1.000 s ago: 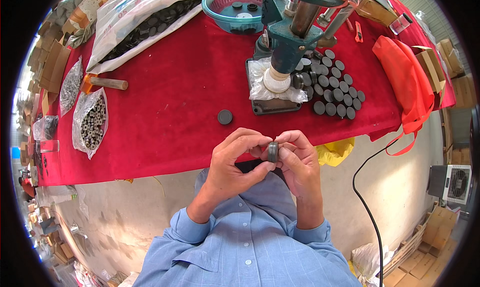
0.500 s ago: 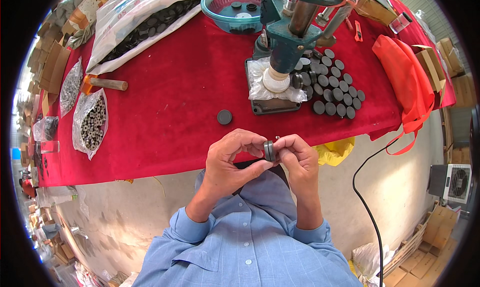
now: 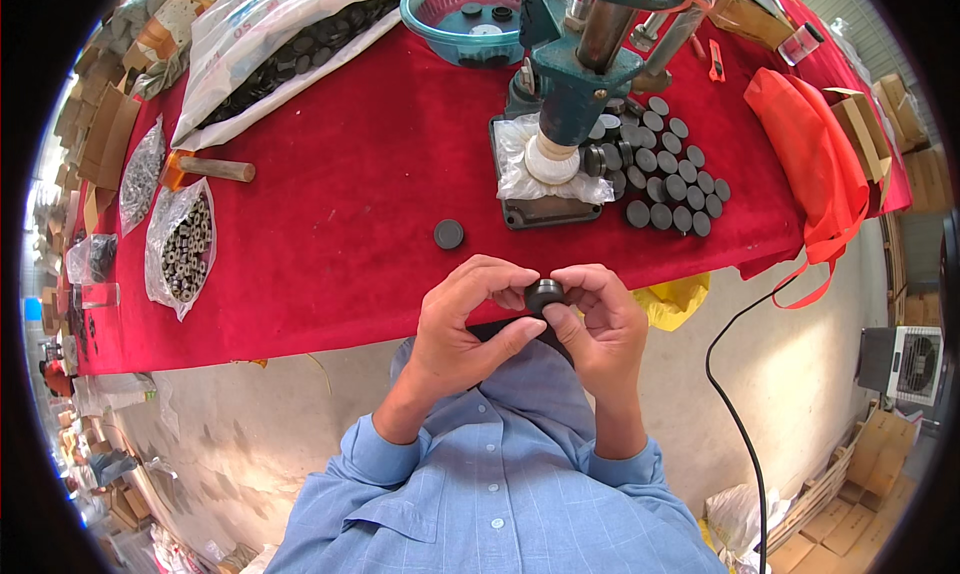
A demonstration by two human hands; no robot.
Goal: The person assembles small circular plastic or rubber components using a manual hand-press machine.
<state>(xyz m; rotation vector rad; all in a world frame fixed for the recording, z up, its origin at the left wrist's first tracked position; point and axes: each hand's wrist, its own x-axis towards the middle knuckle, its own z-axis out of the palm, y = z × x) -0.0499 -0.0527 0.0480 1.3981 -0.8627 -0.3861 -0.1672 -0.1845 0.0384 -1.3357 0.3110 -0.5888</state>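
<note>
Just past the front edge of the table I hold a black round cap up between both hands. My right hand pinches it from the right with thumb and fingertips. My left hand curls round from the other side, its index fingertip and thumb at the cap's left rim. A shiny dark face of the cap is turned partly toward me. Farther off, a single black disc lies flat on the red cloth. Beyond it stands a green press, its white ram end over a plastic-wrapped base.
Many black discs lie right of the press. A teal basin and a white sack of black parts stand at the back. On the left are a hammer and a bag of small metal parts. A red bag hangs right.
The cap has turned from edge-on to show its shiny dark face. My right fingers and thumb have shifted round it; my left hand has barely moved.
</note>
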